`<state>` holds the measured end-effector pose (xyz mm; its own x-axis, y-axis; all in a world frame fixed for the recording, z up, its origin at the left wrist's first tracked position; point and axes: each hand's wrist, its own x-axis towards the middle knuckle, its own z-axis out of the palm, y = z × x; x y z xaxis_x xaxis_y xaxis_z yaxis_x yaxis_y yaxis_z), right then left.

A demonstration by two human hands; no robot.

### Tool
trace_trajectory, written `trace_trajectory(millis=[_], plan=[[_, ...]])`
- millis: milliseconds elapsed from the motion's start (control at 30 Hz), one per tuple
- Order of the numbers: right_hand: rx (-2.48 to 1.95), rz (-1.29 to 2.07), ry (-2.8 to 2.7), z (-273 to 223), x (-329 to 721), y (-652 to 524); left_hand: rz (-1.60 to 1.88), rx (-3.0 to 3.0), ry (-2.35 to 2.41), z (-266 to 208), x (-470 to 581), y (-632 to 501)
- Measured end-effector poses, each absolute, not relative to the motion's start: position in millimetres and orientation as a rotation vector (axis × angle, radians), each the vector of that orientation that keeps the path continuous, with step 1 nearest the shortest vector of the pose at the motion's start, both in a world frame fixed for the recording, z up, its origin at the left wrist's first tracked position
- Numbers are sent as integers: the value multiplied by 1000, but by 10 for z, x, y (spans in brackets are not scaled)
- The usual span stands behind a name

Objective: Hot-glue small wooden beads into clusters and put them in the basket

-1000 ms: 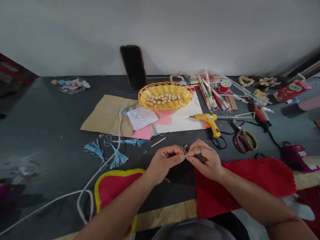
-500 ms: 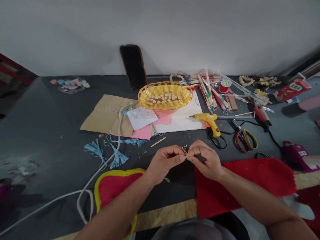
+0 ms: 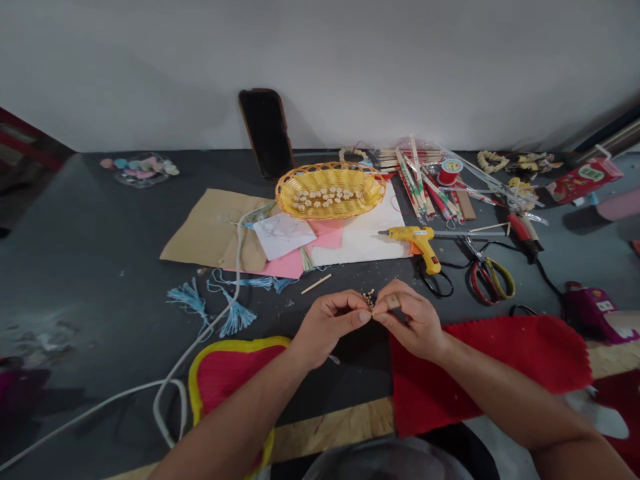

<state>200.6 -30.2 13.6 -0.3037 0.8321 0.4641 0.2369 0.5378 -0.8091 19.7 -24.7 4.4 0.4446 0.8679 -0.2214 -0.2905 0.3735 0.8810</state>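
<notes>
At the near middle of the table my left hand (image 3: 326,328) is closed in a pinch, thumb against finger. My right hand (image 3: 414,321) pinches too, its fingertips meeting those of the left. Whatever sits between them is tiny and mostly hidden. Just beyond the fingertips lies a cluster of small beige bits (image 3: 369,296). Behind the hands stands a yellow woven basket (image 3: 331,212) with several pale flower-shaped pieces (image 3: 326,195) in it. A yellow glue gun (image 3: 413,235) lies to the right of the basket, and a thin wooden stick (image 3: 316,284) lies left of the bits.
Scissors (image 3: 489,277) and a red felt sheet (image 3: 520,353) are on the right. Packaged sticks and a red thread spool (image 3: 449,172) lie at the back. Blue tassels (image 3: 237,317), a white cable (image 3: 207,330) and brown paper (image 3: 203,223) spread left. A phone (image 3: 267,130) leans on the wall.
</notes>
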Motion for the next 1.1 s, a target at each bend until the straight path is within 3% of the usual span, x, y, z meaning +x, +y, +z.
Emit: trace_trajectory(millis=[1100], plan=[[-841, 688, -1842, 141, 2008, -285, 847, 873, 757, -3, 181, -252]])
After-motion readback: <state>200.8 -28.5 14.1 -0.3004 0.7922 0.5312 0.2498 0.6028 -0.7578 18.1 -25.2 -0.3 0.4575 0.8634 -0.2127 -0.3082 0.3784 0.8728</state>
